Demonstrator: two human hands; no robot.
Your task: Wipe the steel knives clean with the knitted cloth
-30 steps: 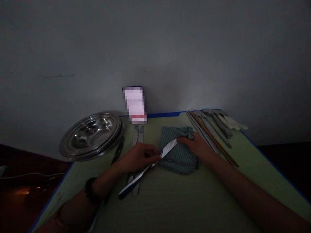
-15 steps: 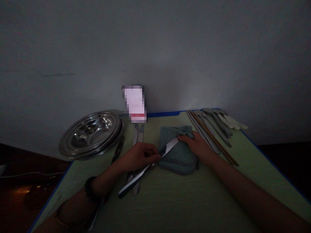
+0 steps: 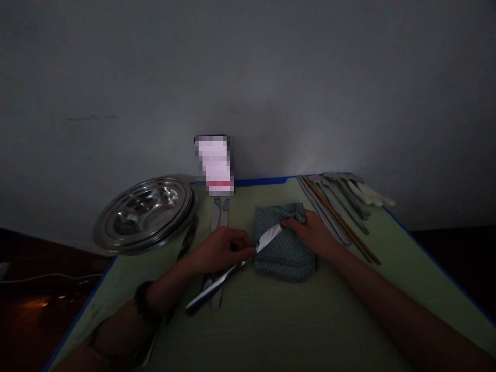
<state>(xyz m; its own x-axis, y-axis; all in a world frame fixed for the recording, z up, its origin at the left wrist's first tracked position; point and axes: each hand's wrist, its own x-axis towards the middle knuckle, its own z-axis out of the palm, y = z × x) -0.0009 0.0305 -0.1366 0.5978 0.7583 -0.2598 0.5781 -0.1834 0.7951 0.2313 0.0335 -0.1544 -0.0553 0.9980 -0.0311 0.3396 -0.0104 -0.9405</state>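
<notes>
A shiny table knife (image 3: 270,237) slants across the table, its handle toward me at the lower left and its blade over a folded grey-green cloth (image 3: 287,260). My left hand (image 3: 222,250) is closed in a pinch around the middle of the knife. At the cloth's upper right, my right hand (image 3: 310,230) grips the cloth's edge, its thumb lying at the blade's tip; its other fingers are mostly hidden behind the cloth. Two more table knives (image 3: 216,299) lie partly under my left hand and the held knife.
Stacked steel plates or bowls (image 3: 145,212) stand at the left. A lit phone (image 3: 217,165), blurred out, leans on the wall. On the right lie chopsticks (image 3: 341,222), metal spoons (image 3: 351,204) and white-handled utensils (image 3: 372,195). Blue tape edges the table (image 3: 263,330).
The knife has shifted slightly toward the lower left, and its blade has turned a little. My right hand and the cloth's upper corner have moved slightly left.
</notes>
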